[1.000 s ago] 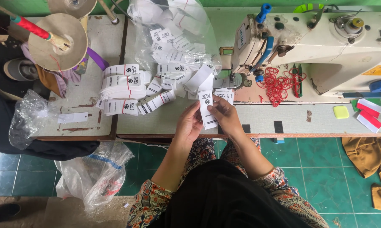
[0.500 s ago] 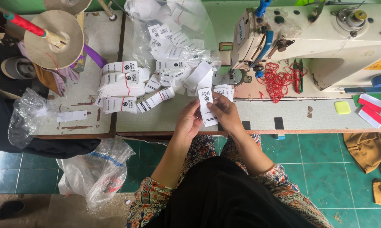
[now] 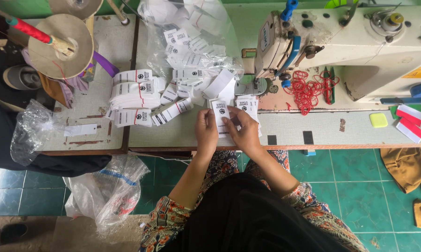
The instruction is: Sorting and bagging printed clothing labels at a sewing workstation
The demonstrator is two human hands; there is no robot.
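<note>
We see bare left hand (image 3: 206, 129), bare right hand (image 3: 244, 132), forearms uncovered; short patterned batik sleeves, orange-dark floral; black cloth over lap.

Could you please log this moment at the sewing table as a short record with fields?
Left hand: holds white label by its left edge
Right hand: on the same label, right side
Bundles: banded white label stacks, left of the hands
Bag: clear plastic, loose labels inside
Sewing machine: cream, right of the hands
Rubber bands: red heap beside the machine

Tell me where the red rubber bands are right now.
Head view, right of centre: the red rubber bands lie piled on the table by the sewing machine needle area, beyond and right of the right hand.
</note>
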